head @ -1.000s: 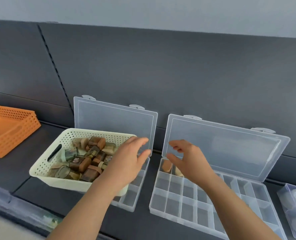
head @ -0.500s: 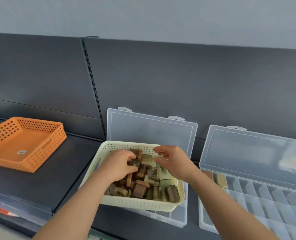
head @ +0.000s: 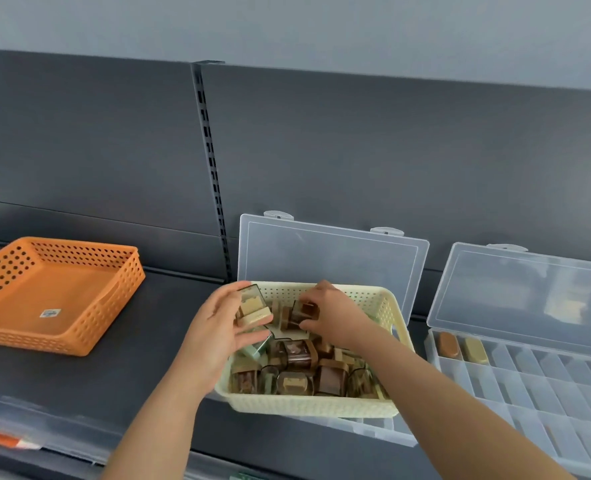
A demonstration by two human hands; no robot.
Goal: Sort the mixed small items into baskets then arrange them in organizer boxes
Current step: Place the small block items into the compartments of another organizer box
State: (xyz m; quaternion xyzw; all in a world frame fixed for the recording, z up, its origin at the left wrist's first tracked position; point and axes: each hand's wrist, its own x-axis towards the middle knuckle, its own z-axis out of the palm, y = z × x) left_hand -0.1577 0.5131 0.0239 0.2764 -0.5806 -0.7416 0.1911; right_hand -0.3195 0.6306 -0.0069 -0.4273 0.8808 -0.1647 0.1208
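Cream item (head: 253, 307) is in my left hand (head: 214, 337), fingers curled round it, above the basket (head: 307, 405); my right hand (head: 335, 317) pinches, I think, a brown item (head: 306, 311). The box (head: 529, 393) lies to the right, nearer my right hand

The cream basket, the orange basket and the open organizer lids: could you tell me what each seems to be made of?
Cream basket: likely moulded plastic with a matte finish and a regular grid of small holes. Orange basket: probably similar plastic with a slight sheen, rows of round holes and a handle slot. Organizer lids: clear, faintly frosted plastic; the dark wall shows through them.
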